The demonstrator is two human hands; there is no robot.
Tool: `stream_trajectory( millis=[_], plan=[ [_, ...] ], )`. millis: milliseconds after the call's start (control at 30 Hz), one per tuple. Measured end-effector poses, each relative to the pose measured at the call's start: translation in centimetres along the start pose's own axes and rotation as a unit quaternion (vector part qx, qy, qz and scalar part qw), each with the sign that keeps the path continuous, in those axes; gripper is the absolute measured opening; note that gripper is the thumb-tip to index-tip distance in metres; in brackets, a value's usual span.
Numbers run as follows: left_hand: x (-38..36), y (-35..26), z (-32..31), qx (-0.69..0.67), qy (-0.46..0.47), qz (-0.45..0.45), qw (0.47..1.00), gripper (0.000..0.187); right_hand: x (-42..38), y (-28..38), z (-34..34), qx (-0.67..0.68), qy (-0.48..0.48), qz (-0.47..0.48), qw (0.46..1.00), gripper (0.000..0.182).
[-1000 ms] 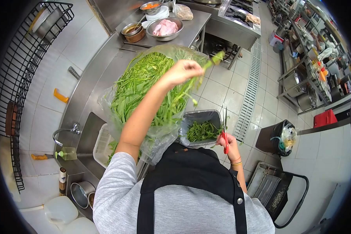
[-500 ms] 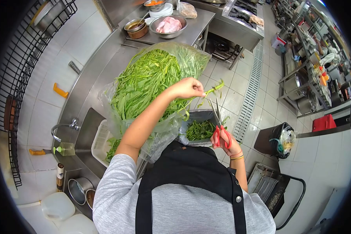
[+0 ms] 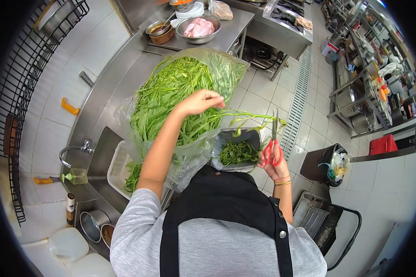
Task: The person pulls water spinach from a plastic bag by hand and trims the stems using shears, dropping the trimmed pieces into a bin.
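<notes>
Leafy greens that look like water spinach [image 3: 171, 101] fill a large clear plastic bag [image 3: 231, 71] on the steel counter. Above the bag's right side, my left hand [image 3: 201, 101] has its fingers pinched together at the near end of a long green stem [image 3: 252, 114]; the exact grip is partly hidden. That stem stretches right to the scissors. Red-handled scissors [image 3: 273, 143] are in my right hand [image 3: 275, 165], blades pointing up and meeting the stem near its far end. Below lies a lined bin [image 3: 215, 152] holding cut greens [image 3: 238, 153].
A white basket [image 3: 118, 171] with some greens sits in the sink at left, beside a faucet [image 3: 85, 147]. A metal bowl of raw meat [image 3: 212, 37] stands on the back counter. A black-lined trash bin [image 3: 316, 166] is on the tiled floor at right.
My left hand has moved left and slightly up. The scissors in my right hand have shifted right and up, and the stem now lies stretched between the two hands.
</notes>
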State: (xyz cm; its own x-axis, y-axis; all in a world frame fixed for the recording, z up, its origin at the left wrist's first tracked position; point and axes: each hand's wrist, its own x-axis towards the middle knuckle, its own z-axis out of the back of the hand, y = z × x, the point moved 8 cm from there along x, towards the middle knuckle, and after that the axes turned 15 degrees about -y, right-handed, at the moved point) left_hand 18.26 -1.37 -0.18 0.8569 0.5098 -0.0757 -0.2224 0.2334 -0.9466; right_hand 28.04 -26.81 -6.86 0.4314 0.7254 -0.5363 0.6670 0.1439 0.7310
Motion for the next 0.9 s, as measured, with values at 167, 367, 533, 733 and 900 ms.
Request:
stream_trajectory(
  millis=[167,367,533,733,900],
  plan=[
    [-0.8,0.3,-3.4,0.000,0.043,0.035,0.998,0.021,0.4,-1.3,2.4,0.139,0.030,-0.057,0.988,0.055],
    [0.9,5.5,-6.0,0.050,0.081,0.065,0.993,0.014,1.6,-8.6,4.5,0.078,0.032,-0.229,0.970,0.060],
    [0.8,7.4,-6.9,0.000,0.031,0.202,0.979,0.012,-0.4,-11.8,8.0,-0.232,-0.060,-0.293,0.926,0.060],
    [1.2,7.4,-6.9,0.039,-0.059,0.139,0.988,0.010,-3.7,-7.2,7.1,-0.393,0.072,-0.180,0.899,0.063],
    [0.6,7.0,-9.0,0.010,-0.044,0.113,0.993,0.008,-3.6,-6.8,0.4,-0.094,0.188,-0.191,0.959,0.066]
  ],
)
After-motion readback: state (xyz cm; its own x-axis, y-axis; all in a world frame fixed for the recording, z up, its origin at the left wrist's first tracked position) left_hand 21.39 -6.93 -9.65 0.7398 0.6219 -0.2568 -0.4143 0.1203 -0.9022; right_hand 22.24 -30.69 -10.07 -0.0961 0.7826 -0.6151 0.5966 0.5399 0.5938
